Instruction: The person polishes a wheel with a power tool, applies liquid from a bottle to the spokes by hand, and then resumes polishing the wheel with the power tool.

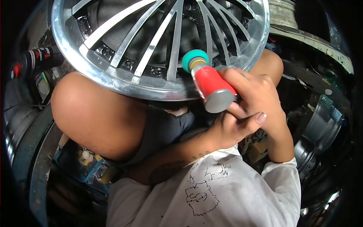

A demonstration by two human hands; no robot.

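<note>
A large silver wheel rim [134, 89] with slim spokes and dark recesses rests across my thighs. My right hand [255, 90] is closed round a short red cylindrical tool [211, 81]. The tool has a flat grey end cap, a pale metal neck and a round teal head, which is over the spokes near the rim's lower edge. I cannot make out whether the head touches the metal. My left hand [232, 130] is just below the tool, against my right hand. Its thumb sticks out to the right, and its other fingers are mostly hidden.
Left of my leg are a dark can [41, 58] with a red top and a blue basket [89, 172] of small items. Shiny curved metal parts [323, 121] stand at the right. A long pale ledge [314, 43] runs along the upper right.
</note>
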